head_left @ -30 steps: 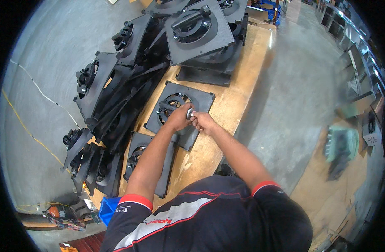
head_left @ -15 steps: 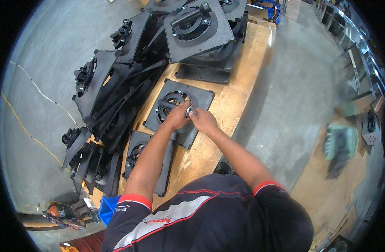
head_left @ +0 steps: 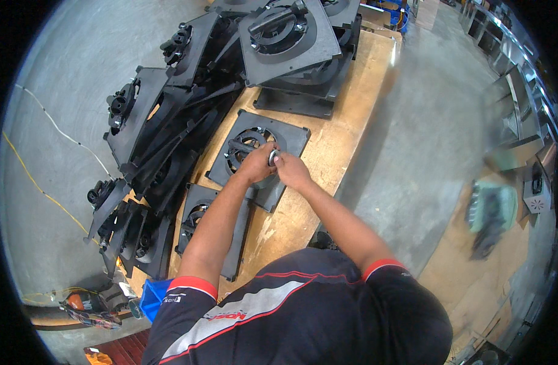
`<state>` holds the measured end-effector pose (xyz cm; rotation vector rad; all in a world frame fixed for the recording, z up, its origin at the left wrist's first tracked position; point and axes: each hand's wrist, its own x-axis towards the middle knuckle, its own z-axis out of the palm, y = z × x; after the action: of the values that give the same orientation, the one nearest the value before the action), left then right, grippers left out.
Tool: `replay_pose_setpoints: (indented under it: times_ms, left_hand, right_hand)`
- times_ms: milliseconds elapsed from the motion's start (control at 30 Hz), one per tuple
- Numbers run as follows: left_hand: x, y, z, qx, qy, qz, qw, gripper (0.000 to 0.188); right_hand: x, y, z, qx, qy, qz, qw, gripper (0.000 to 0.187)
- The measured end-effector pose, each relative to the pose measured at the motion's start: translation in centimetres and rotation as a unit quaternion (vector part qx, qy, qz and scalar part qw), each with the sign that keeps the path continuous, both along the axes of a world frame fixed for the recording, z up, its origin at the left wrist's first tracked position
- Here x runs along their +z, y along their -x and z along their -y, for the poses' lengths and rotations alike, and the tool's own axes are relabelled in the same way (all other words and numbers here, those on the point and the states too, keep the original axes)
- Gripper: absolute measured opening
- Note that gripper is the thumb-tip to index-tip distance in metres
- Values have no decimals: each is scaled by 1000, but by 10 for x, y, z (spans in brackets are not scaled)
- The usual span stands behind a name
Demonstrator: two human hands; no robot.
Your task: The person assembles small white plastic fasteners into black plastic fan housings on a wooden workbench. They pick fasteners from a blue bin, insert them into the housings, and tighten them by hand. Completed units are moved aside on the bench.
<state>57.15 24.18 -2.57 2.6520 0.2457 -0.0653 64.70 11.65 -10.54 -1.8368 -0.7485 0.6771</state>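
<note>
My left hand (head_left: 260,163) and my right hand (head_left: 291,170) meet over a square black panel (head_left: 291,135) with a round, ribbed opening. Between their fingers is a small round silvery metal piece (head_left: 273,157), pinched from both sides. My fingers cover part of it, so its exact kind does not show. The panel lies flat on the wooden table, and my left hand covers the right side of its opening. A second black panel (head_left: 235,234) of the same sort lies nearer, partly behind my left forearm.
Similar black panels lean in a tilted row (head_left: 169,115) along the table's left side. More are piled in a stack (head_left: 321,55) at the far end of the wooden table (head_left: 346,115). A blue bin (head_left: 154,298) stands near left; cables (head_left: 60,131) cross the floor.
The view has shifted very slightly. Both hands stay together over the panel, with the small metal piece still between their fingers.
</note>
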Motion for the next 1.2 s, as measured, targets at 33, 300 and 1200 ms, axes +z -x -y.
replay_pose_setpoints:
  times_ms: [33,300,1200]
  left_hand:
    - [0,0,0,4,7,-7,1000,64]
    - [-17,3,-7,16,4,5,1000,64]
    - [323,182,205,-157,-155,290,931,53]
  right_hand:
    - [-3,-4,-4,9,-10,-99,995,39]
    - [12,8,13,-9,19,139,990,37]
    - [66,-13,-40,105,49,337,934,42]
